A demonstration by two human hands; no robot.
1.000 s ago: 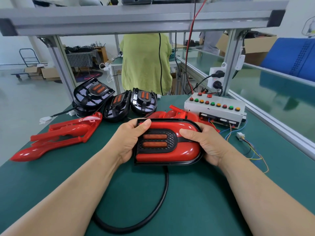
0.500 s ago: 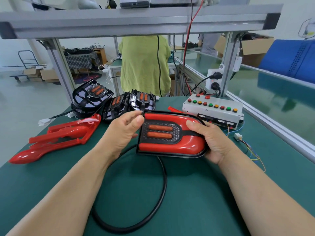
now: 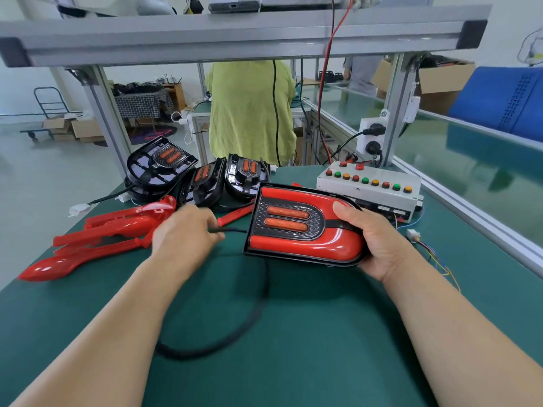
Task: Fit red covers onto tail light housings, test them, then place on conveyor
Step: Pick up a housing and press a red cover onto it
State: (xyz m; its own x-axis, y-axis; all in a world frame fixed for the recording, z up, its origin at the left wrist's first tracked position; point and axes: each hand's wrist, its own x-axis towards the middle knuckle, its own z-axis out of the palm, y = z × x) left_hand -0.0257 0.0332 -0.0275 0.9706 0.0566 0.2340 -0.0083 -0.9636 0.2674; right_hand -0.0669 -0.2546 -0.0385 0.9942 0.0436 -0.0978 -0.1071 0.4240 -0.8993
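We hold one assembled tail light (image 3: 302,227) tilted over the green mat (image 3: 323,333), near the middle of the bench. It is a glossy red cover, rounded at one end, seated in a black housing rim. A dimpled black inset carries two orange oblong lenses. Our right hand (image 3: 379,245) grips its rounded end, thumb on top and fingers curled underneath. Our left hand (image 3: 185,233), blurred, lies just left of it, its fingers curled and pinching a thin black cable (image 3: 235,339) that loops across the mat toward us.

Behind stand three bare black housings (image 3: 160,165), (image 3: 202,183), (image 3: 245,176), each with two orange lenses. To the left lies a heap of shiny red covers (image 3: 102,230), too tangled to count. To the right sits a grey test box (image 3: 367,186) with a row of nine round red, green and orange buttons. Beside it lies a white connector (image 3: 412,232) with coloured wires.
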